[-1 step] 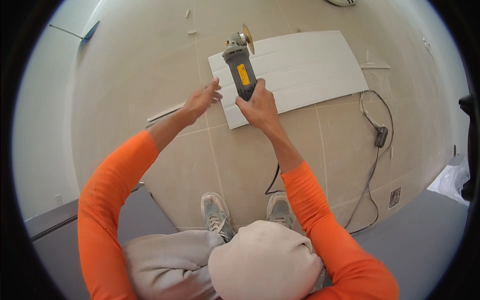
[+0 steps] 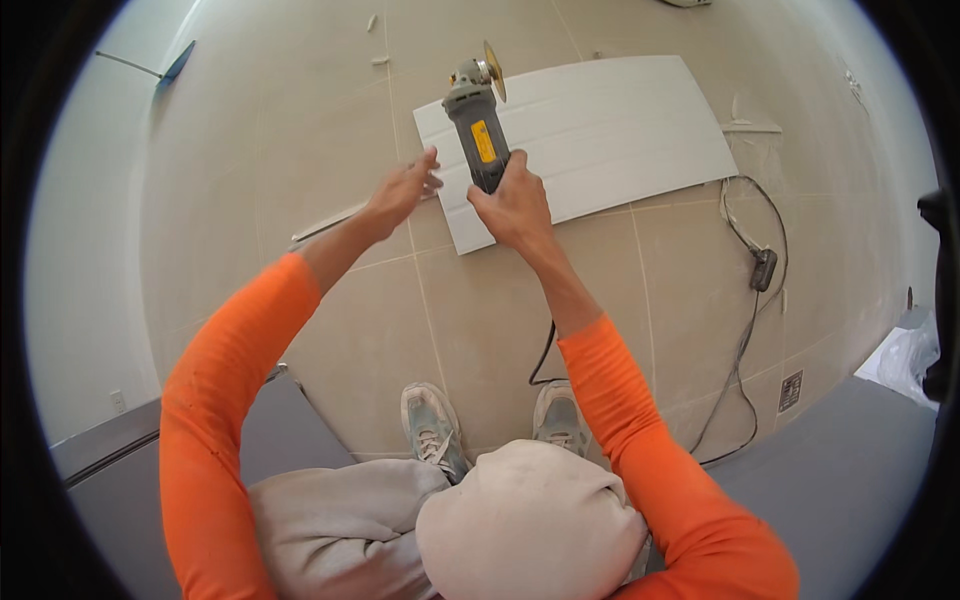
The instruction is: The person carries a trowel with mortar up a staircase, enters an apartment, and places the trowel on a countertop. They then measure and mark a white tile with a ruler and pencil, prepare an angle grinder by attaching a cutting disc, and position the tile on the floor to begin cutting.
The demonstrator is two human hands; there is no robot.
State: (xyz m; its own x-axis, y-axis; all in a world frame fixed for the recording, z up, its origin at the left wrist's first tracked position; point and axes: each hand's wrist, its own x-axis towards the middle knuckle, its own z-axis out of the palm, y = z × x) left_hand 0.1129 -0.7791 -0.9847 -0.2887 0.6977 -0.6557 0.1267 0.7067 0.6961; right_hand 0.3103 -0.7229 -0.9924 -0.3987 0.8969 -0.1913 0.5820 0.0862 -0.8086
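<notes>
My right hand point(image 2: 515, 208) is wrapped round the rear of a grey angle grinder point(image 2: 480, 138) with a yellow label. Its thin gold-coloured disc point(image 2: 495, 72) points away from me, at the far end. Beneath the tool a long white panel point(image 2: 620, 130) lies slanted on the tiled floor, shallow ridges running along it. My left hand point(image 2: 402, 192) hovers by the panel's left end, empty, with its fingers stretched and apart. It does not touch the grinder. Whether the disc is spinning I cannot make out.
A black cable point(image 2: 742, 350) with a black connector block point(image 2: 763, 270) loops over the floor at right. Left of the panel lies a narrow strip point(image 2: 328, 226). Grey boards point(image 2: 830, 450) flank me, clear plastic point(image 2: 912, 358) at far right. My shoes point(image 2: 432, 425) stand near the middle.
The whole scene sits very slightly higher in the picture, hands and grinder included. My grips are the same.
</notes>
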